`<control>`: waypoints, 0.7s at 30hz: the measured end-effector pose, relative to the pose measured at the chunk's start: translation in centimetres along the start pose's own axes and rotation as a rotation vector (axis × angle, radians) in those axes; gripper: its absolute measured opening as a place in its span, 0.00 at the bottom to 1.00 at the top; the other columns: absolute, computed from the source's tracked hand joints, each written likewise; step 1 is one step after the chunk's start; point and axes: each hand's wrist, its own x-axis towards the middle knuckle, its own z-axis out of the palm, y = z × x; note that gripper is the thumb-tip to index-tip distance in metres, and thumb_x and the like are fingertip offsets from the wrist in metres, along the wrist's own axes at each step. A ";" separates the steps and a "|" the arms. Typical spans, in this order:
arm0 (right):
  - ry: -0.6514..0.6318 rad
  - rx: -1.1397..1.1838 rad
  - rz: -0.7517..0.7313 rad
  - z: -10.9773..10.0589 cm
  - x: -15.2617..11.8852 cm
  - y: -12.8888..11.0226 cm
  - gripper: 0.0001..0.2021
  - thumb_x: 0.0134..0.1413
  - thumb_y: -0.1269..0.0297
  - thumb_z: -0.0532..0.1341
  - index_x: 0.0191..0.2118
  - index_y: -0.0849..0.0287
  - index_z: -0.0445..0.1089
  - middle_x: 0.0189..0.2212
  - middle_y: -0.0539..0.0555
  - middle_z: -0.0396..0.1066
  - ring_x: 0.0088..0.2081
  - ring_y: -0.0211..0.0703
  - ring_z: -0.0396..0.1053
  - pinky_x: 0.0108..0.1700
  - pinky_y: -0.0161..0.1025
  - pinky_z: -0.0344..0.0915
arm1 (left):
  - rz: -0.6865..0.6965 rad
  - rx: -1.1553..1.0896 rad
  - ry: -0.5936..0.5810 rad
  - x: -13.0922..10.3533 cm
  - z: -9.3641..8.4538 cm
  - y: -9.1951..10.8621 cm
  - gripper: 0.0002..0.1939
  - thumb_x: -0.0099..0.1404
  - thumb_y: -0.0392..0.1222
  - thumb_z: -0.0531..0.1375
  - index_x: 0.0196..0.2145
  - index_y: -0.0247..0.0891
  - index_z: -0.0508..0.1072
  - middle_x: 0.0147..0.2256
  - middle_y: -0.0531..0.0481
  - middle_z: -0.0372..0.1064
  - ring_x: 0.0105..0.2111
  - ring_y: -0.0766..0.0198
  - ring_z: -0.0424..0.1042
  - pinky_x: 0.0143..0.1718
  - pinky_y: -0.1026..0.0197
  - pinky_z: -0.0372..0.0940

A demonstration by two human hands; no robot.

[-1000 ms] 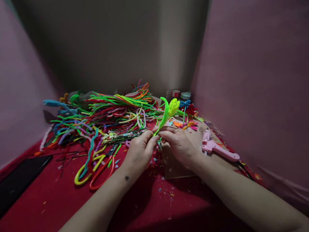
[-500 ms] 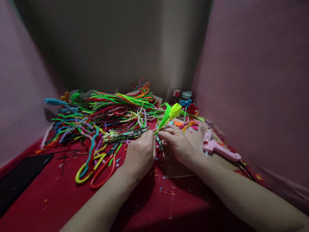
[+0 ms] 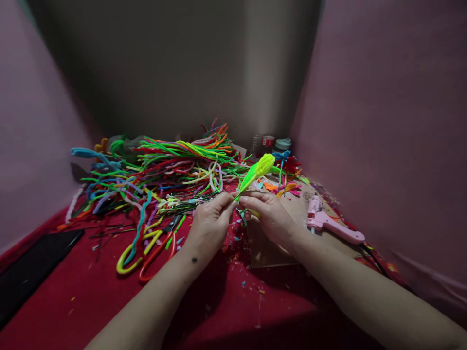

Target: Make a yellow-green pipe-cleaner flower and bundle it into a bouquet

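left forearm [image 3: 146, 296] is slanting in from seven o'clock, right forearm [image 3: 357, 287] from four. left hand [image 3: 209, 221] is lying back-up, thumb and index finger pressing together in a narrow pinch; right hand [image 3: 273, 218] is roughly mirroring it, fingers curling inward, tips sitting just beside the left's. both are holding the yellow flower [image 3: 265, 165] low on its stem; it is sitting near mid-frame, bloom leaning toward one o'clock, green leaf [image 3: 248, 177] lying along its side. lower fingers are mostly hiding, can't tell their curl. from left hand: pipe cleaner pile [image 3: 182, 153] is spreading at eleven o'clock, scissors [image 3: 155, 253] are lying at eight. from right hand: pink glue gun [image 3: 333, 226] is resting at three, cardboard [image 3: 270, 255] is showing at six.
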 end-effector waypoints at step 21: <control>-0.037 0.130 -0.068 -0.2 0.2 0.5 0.08 0.48 0.67 0.62 0.35 0.55 0.77 0.29 0.50 0.74 0.34 0.39 0.69 0.46 0.42 0.62 | -0.311 -0.588 -0.303 0.0 -0.1 0.2 0.08 0.63 0.44 0.55 0.29 0.38 0.67 0.16 0.61 0.53 0.13 0.75 0.43 0.14 0.69 0.43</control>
